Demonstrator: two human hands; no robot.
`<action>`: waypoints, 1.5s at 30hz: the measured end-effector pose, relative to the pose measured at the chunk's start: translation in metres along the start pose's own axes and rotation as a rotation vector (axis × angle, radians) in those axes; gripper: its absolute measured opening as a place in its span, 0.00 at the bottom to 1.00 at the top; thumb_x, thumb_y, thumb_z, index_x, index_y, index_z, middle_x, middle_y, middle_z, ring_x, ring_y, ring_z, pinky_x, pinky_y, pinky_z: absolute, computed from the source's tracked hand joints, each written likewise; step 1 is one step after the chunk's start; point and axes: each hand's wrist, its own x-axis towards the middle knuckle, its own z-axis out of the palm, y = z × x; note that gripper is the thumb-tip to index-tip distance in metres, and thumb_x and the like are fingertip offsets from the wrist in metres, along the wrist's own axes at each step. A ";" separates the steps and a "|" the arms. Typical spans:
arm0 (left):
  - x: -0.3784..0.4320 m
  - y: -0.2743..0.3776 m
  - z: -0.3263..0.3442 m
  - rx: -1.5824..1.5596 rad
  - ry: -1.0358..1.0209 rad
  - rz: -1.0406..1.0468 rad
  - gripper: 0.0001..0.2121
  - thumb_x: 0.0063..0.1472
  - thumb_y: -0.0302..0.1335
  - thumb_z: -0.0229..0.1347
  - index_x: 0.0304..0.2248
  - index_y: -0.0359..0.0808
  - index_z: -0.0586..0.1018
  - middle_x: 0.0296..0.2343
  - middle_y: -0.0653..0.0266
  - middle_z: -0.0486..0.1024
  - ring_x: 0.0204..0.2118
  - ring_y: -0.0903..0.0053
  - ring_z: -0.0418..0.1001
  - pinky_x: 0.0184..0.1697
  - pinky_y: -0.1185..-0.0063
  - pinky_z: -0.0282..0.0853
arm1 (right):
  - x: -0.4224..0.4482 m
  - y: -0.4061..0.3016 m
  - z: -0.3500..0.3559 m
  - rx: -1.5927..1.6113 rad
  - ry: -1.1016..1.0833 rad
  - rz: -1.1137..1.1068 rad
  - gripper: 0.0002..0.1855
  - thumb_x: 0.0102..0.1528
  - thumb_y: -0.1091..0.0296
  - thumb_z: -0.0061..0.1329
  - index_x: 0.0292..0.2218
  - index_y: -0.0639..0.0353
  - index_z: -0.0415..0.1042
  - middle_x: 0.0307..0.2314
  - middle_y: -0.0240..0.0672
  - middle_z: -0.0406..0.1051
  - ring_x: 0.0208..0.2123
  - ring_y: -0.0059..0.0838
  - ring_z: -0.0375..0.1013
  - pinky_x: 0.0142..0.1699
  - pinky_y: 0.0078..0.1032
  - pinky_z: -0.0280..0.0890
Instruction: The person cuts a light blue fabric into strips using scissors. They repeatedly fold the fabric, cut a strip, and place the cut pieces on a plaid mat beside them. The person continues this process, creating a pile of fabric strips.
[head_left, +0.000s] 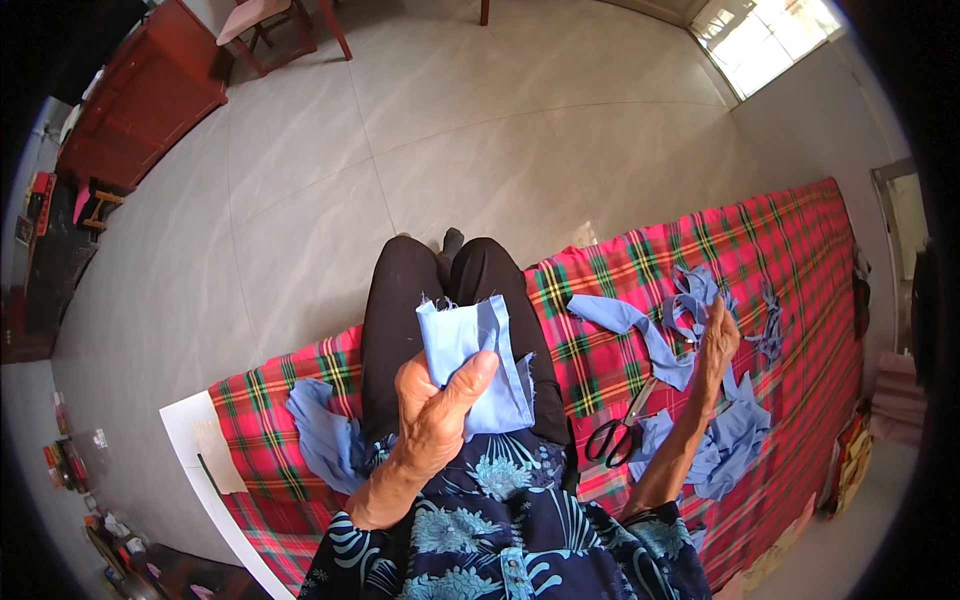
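My left hand (442, 412) grips a folded piece of light blue cloth (465, 330) above my lap, the thumb pressed on its face. Frayed threads stick out along the cloth's far edge. Off to the right, my right hand (718, 337) is over a tangle of narrow blue fabric scraps (694, 285); whether its fingers hold any of them is hidden. A long blue fabric strip (622, 315) lies to the left of that hand. Black-handled scissors (622, 431) rest between my lap and my right forearm, beside crumpled blue cloth (735, 442).
A red plaid cover (795, 232) spreads under me on both sides. More blue cloth (322, 427) lies at my left hip, near a white board edge (184, 435). Beyond my knees is a tiled floor (300, 187), with a red wooden cabinet (142, 97) and a chair (251, 19).
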 end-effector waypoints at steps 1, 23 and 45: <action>0.001 0.001 0.001 0.009 0.020 0.020 0.08 0.61 0.29 0.57 0.32 0.31 0.78 0.21 0.78 0.70 0.23 0.93 0.61 0.25 0.87 0.56 | -0.001 -0.001 -0.001 -0.272 0.180 -0.271 0.21 0.60 0.54 0.48 0.32 0.69 0.73 0.19 0.30 0.70 0.23 0.19 0.66 0.29 0.22 0.61; 0.001 -0.013 0.003 0.151 0.058 0.196 0.06 0.60 0.26 0.56 0.32 0.30 0.78 0.21 0.74 0.72 0.23 0.90 0.64 0.25 0.85 0.60 | -0.156 -0.220 0.043 0.534 -0.749 -0.538 0.08 0.50 0.74 0.57 0.27 0.67 0.70 0.19 0.35 0.70 0.20 0.24 0.69 0.24 0.19 0.60; 0.007 -0.004 0.009 -0.134 0.105 0.027 0.07 0.61 0.28 0.56 0.34 0.32 0.77 0.26 0.74 0.73 0.27 0.89 0.68 0.30 0.85 0.64 | -0.047 -0.019 -0.043 -0.113 0.116 0.064 0.24 0.64 0.50 0.39 0.40 0.65 0.72 0.29 0.35 0.71 0.32 0.28 0.68 0.40 0.26 0.63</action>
